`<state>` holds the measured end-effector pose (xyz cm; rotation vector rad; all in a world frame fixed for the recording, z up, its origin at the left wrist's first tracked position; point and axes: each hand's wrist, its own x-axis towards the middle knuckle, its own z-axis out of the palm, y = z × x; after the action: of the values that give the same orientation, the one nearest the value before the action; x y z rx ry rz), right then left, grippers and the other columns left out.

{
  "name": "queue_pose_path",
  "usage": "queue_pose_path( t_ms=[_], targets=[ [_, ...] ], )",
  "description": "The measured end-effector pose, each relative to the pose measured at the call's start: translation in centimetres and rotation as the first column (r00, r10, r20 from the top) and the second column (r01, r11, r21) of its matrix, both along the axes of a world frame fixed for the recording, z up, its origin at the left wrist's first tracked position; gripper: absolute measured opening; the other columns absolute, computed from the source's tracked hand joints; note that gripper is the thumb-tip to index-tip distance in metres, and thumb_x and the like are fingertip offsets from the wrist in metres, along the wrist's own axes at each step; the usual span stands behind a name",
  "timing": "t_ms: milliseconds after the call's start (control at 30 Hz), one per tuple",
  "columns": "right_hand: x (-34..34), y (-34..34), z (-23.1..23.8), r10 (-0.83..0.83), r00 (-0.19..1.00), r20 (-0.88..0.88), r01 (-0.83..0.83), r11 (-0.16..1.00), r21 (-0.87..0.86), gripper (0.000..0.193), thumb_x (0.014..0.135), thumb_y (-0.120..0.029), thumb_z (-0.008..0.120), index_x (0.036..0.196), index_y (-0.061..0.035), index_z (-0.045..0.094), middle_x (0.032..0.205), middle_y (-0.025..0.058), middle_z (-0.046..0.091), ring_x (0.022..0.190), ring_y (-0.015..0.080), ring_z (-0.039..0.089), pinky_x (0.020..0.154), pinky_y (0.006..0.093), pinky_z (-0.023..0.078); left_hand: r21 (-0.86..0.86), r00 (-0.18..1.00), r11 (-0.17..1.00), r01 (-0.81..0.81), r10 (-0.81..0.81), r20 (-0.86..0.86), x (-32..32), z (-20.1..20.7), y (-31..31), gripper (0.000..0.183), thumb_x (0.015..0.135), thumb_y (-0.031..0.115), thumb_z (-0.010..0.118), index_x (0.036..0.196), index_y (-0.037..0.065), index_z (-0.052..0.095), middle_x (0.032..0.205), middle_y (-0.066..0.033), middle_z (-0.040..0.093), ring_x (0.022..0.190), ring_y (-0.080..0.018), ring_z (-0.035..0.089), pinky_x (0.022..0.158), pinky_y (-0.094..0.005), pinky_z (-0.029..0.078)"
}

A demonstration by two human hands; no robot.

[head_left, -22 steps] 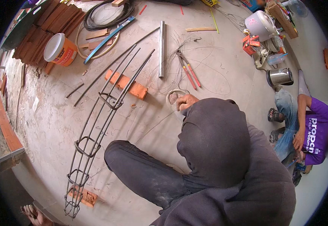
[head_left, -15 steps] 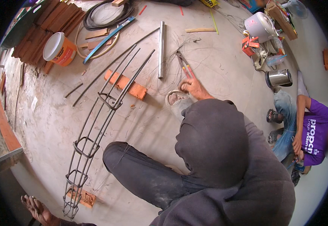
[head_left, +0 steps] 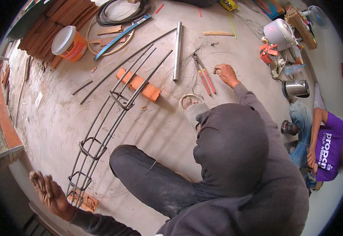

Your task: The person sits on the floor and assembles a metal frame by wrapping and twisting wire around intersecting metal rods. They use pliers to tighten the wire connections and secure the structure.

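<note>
At the lower left my left hand [head_left: 52, 194] is raised beside the near end of the rebar cage [head_left: 96, 145], palm turned up. Its fingers are stretched, slightly bent, and nothing shows in them. My right hand [head_left: 227, 74] is over the floor to the right of the tying pincers [head_left: 204, 74], apart from their red handles. The fingers of this hand are curled in; whether a thin wire is between them cannot be made out. Loose thin wires [head_left: 191, 63] lie around the pincers' jaws. Orange bricks [head_left: 150, 91] prop up the cage, with its rods tied by square stirrups.
A metal tube [head_left: 177, 51] and a long rod [head_left: 128, 65] lie beyond the cage. Farther left are a putty bucket [head_left: 70, 43], a wire coil [head_left: 100, 17] and a blue hacksaw blade [head_left: 120, 38]. Another person [head_left: 329, 145] sits at the right, near a rice cooker [head_left: 278, 33].
My right hand has let go of the pincers and moved right, leaving them on the floor. My left hand has risen farther into view, and the whole view has shifted slightly.
</note>
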<state>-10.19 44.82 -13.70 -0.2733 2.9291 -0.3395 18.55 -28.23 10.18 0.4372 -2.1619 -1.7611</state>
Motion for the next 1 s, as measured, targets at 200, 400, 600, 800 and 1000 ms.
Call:
queue_pose_path(
  t_ms=[200, 400, 600, 800, 1000],
  targets=[
    [-4.5, 11.6, 8.0, 0.12, 0.976, -0.184, -0.076, 0.97, 0.231, 0.018, 0.074, -0.022, 0.058, 0.076, -0.008, 0.069, 0.08, 0.0135, 0.067, 0.079, 0.0298, 0.065, 0.069, 0.0402, 0.049, 0.693, 0.841, 0.478, 0.539, -0.271, -0.467, -6.1, -2.4, 4.4, 0.044, 0.103, 0.003, 0.036, 0.146, 0.001, 0.03, 0.138, -0.014, 0.039, 0.117, -0.0199, 0.045, 0.094, -0.0281, 0.038],
    [-8.9, 12.7, 26.2, -0.294, 0.782, -0.549, 0.214, 0.955, -0.206, 0.022, 0.083, -0.012, 0.055, 0.091, -0.0106, 0.075, 0.066, 0.0028, 0.061, 0.056, 0.0124, 0.056, 0.054, 0.0315, 0.047, 0.657, 0.95, 0.744, -0.122, 0.278, -0.139, -13.5, -0.5, 16.7, 0.025, 0.103, 0.009, 0.048, 0.124, -0.004, 0.051, 0.075, 0.0016, 0.04, 0.054, -0.0027, 0.031, 0.04, -0.0138, 0.028],
    [-3.7, -6.3, 31.7, -0.151, 0.988, -0.026, 0.081, 0.654, -0.752, 0.024, 0.09, -0.012, 0.053, 0.105, -0.0079, 0.071, 0.06, -0.0041, 0.051, 0.041, 0.001, 0.04, 0.035, 0.0185, 0.032, 0.753, 0.984, 0.644, 0.135, 0.003, -0.178, -20.7, -3.7, 25.3, 0.021, 0.101, 0.021, 0.056, 0.102, 0.001, 0.062, 0.062, 0.0047, 0.04, 0.048, -0.0046, 0.039, 0.036, -0.0187, 0.029],
    [2.3, -23.1, 25.4, 0.26, 0.837, 0.482, 0.301, 0.517, -0.801, 0.019, 0.084, -0.006, 0.054, 0.096, -0.0011, 0.068, 0.059, 0.0005, 0.055, 0.037, 0.004, 0.043, 0.031, 0.0207, 0.034, 0.813, 0.962, 0.554, 0.178, 0.077, -0.263, -19.5, -6.2, 28.8, 0.023, 0.102, 0.022, 0.055, 0.105, 0.0, 0.06, 0.071, -0.0018, 0.057, 0.058, -0.0108, 0.058, 0.043, -0.0204, 0.044],
    [3.4, -26.5, 22.3, 0.395, 0.778, 0.489, 0.243, 0.529, -0.813, 0.02, 0.082, -0.004, 0.051, 0.093, 0.0052, 0.065, 0.06, 0.0036, 0.057, 0.038, 0.0061, 0.048, 0.035, 0.021, 0.039, 0.821, 0.956, 0.57, 0.026, 0.225, -0.187, -19.3, -7.5, 28.6, 0.022, 0.103, 0.019, 0.051, 0.104, -0.002, 0.059, 0.094, -0.0184, 0.07, 0.082, -0.0258, 0.072, 0.062, -0.0309, 0.062]
  ],
)
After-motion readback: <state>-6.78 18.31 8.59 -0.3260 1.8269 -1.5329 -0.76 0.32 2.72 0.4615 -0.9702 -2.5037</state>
